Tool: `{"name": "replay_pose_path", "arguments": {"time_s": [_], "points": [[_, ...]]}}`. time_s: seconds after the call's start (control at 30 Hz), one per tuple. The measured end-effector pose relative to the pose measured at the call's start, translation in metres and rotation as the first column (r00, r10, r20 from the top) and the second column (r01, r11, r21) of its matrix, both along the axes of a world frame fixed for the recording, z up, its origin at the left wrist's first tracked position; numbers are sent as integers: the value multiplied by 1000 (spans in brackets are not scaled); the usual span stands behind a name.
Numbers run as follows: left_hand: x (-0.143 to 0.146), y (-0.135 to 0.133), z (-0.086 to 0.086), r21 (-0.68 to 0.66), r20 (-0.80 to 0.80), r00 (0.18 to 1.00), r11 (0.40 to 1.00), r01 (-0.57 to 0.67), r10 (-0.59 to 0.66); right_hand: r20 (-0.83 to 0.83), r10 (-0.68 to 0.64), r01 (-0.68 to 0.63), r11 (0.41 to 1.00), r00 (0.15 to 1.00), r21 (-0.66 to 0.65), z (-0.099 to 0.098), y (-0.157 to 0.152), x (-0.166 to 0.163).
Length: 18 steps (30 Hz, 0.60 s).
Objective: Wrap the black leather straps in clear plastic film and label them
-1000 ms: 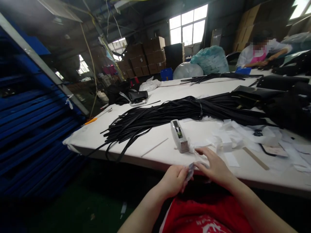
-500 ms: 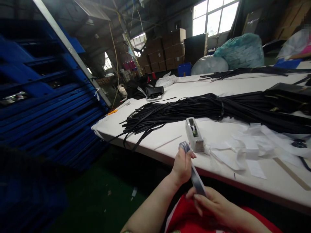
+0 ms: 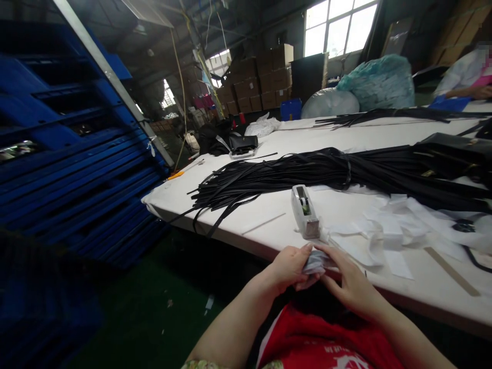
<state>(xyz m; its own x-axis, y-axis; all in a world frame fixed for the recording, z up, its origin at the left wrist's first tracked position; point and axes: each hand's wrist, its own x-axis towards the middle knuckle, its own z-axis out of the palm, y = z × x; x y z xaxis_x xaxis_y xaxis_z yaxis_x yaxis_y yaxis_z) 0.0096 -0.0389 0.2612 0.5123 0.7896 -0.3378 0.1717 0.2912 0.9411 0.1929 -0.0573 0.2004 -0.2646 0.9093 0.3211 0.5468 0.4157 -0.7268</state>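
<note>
Between my two hands, just off the table's front edge, is a grey strip point(image 3: 315, 262), wound into a small bundle. My left hand point(image 3: 288, 266) closes on its left side, thumb on top. From the right, my right hand point(image 3: 348, 277) grips the same bundle with thumb and fingers curved round it. Part of the strip is hidden by the fingers. A white tape dispenser point(image 3: 310, 226) stands on the table right beyond my hands. To its right lie loose white strips point(image 3: 395, 237) in a heap.
A long bundle of black straps point(image 3: 261, 177) runs across the white table point(image 3: 215, 225). Farther back are a black bag point(image 3: 244, 145) and an orange-handled tool point(image 3: 176, 175). Blue pallets point(image 3: 96, 179) are stacked at left. Another person's hand point(image 3: 480, 92) shows at far right.
The strip was stretched between my hands; now it is gathered into a bundle. My left hand has come down and my right hand has moved up to meet it.
</note>
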Motion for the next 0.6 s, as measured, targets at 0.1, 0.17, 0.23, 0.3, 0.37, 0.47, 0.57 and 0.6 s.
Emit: {"name": "replay_pose_path", "arguments": {"time_s": [0.1, 0.17, 0.23, 0.3, 0.37, 0.47, 0.57, 0.6], "points": [[2, -3, 4, -46, 113, 993, 998, -42, 47, -92, 103, -114, 987, 990, -114, -2, -5, -14], [2, -4, 5, -82, 185, 978, 993, -85, 99, -176, 122, -157, 966, 977, -204, -3, -3, -20], [2, -1, 7, -127, 263, 955, 986, -109, 139, -227, 107, -173, 940, 968, -295, -5, -3, -23], [1, 5, 9, -155, 366, 912, 979, -134, 183, -273, 93, -203, 889, 957, -411, -7, -6, -29], [0, 12, 9, -78, 442, 862, 968, -240, 250, -363, 105, -295, 800, 926, -522, -8, -14, -38], [-4, 22, 0, 405, 312, 879, 787, -466, 360, -536, 141, -481, 664, 832, -572, -4, -30, -46], [-11, 23, -16, 850, -97, 882, 499, -167, 461, -637, 60, -530, 617, 769, -582, 10, -35, -35], [-13, 21, -20, 890, -223, 862, 457, -12, 456, -651, 4, -509, 626, 759, -591, 15, -32, -27]]}}
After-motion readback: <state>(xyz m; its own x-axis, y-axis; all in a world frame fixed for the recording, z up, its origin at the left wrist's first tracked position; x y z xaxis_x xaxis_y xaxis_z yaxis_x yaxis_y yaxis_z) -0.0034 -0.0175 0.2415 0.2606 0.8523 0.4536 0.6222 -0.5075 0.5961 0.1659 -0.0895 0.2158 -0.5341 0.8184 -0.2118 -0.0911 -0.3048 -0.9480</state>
